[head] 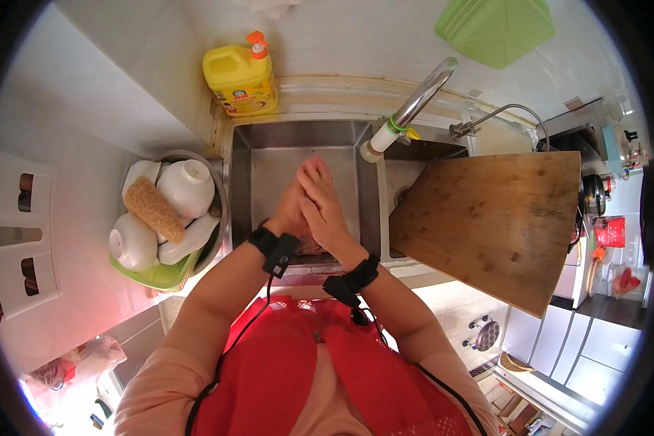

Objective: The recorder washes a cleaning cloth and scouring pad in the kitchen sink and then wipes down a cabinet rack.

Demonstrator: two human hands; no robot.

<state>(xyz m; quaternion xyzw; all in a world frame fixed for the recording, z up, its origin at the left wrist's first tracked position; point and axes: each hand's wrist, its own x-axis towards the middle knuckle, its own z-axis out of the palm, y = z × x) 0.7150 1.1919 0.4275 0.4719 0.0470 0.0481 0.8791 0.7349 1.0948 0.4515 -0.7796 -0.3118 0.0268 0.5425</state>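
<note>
Over the large stainless-steel sink basin (270, 163), my two hands are pressed together with the fingers pointing away from me. My right hand (322, 210) lies against my left hand (290, 204), its fingers straight and close together. Much of my left hand's palm and fingers is hidden behind the right. No object shows between the palms, though the space between them is hidden. Below my wrists, near the basin's front wall, a reddish item (309, 245) is partly visible; whether it is meat or something else is unclear.
A chrome faucet (422, 95) reaches over the basin's right edge. A wooden cutting board (490, 218) covers much of the smaller right basin. White bowls (185, 188) and a loofah-like scrubber (152, 207) fill a green basket (174, 279) on the left. A yellow pump jug (240, 79) stands behind.
</note>
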